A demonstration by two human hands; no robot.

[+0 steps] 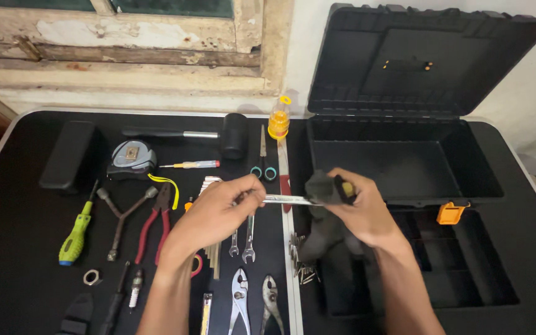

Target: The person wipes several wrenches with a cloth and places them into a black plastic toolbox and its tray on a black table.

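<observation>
Steel screwdriver shaft (283,200) between both hands

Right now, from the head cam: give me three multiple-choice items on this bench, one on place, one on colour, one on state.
1. Where does the green screwdriver lie?
A. at the left of the table
B. inside the toolbox
C. on the window sill

2. What colour is the latch on the toolbox front?
A. blue
B. orange
C. white

3. How is the toolbox lid?
A. shut
B. taken off
C. open, standing upright

Key: 1 A, it lies near the table's left edge beside the pliers. 2 B, the clip shows orange against black. 3 C, the lid stands behind the bare tub.
</observation>
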